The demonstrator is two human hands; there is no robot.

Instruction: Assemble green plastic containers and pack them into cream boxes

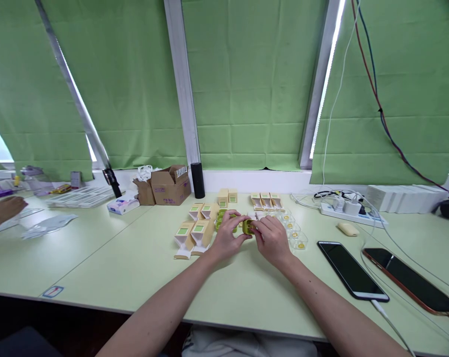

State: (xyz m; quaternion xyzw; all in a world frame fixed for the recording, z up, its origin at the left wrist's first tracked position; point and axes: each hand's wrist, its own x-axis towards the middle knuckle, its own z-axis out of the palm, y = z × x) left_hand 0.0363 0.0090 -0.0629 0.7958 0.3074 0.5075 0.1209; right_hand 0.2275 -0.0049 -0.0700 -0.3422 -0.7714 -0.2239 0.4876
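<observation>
A small olive-green case (pixel 247 227) is held up over the table between my two hands. My left hand (pixel 226 237) grips its left side, thumb below and fingers above. My right hand (pixel 273 239) is closed with its fingertips against the case's right side; whether a smaller piece is pinched there is hidden. More green cases (pixel 221 216) stand behind my left hand, partly covered by it. To the left are several open cream cartons (pixel 184 237) with green squares on them. Right of my right hand lies a clear plastic tray (pixel 300 243) with small yellow round pieces in its cups.
Closed cream boxes (pixel 232 195) and open cartons (pixel 266 200) stand farther back. A brown cardboard box (pixel 171 186) and black cylinder (pixel 197 180) are near the wall. Two phones (pixel 352 270) with cables and a power strip (pixel 352 212) lie right. Another person's hand (pixel 6 210) is far left.
</observation>
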